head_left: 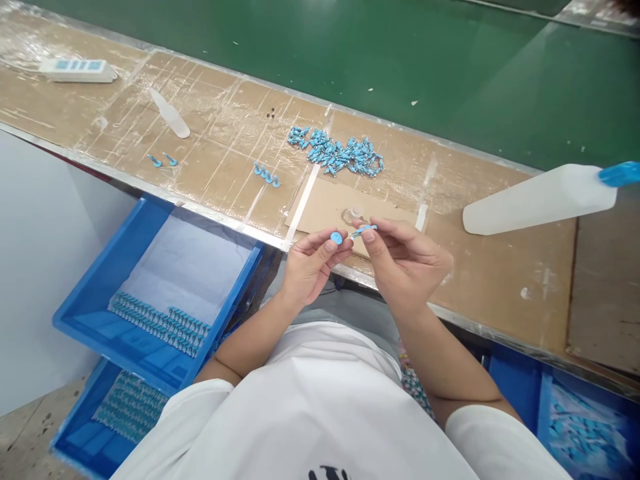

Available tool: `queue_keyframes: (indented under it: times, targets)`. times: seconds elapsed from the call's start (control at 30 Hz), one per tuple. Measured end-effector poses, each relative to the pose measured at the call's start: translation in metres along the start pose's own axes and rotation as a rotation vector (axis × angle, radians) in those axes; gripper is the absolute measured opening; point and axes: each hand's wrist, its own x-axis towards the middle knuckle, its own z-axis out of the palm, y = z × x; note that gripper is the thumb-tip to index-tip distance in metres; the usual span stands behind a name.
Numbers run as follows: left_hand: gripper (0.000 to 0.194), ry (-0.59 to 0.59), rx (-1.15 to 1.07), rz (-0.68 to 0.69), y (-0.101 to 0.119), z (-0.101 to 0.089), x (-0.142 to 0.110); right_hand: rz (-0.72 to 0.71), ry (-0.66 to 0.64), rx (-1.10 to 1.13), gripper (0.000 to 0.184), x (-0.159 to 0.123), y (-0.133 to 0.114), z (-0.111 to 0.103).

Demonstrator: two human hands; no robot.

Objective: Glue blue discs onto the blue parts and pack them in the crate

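Between the thumb and fingers of my left hand (311,265) is a small round blue disc (336,237). My right hand (407,263) pinches a slim blue piece (369,228) whose thinner, paler end points toward the disc. Both hands are close together above a flat piece of cardboard (327,203) at the bench's near edge. Whether the two parts touch, I cannot tell. Beyond them lies a heap of small blue pieces (345,157). To its left stands a short row of blue pieces on round bases (267,175). Two similar pieces (163,160) are farther left.
A white bottle with a blue cap (540,200) stands on the right. A small pointed white bottle (171,115) and a power strip (77,70) are to the left. Blue trays (90,283) holding rows of pieces sit below the bench, another blue bin (545,400) at lower right.
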Motion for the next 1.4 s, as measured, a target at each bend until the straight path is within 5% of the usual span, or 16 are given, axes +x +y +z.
queue_keyframes:
  times: [1.4]
  targets:
    - [0.029,0.044,0.073,0.100,-0.0065,0.0063,-0.0066,-0.187,-0.081,-0.178,0.026,-0.0108,0.0047,-0.0077]
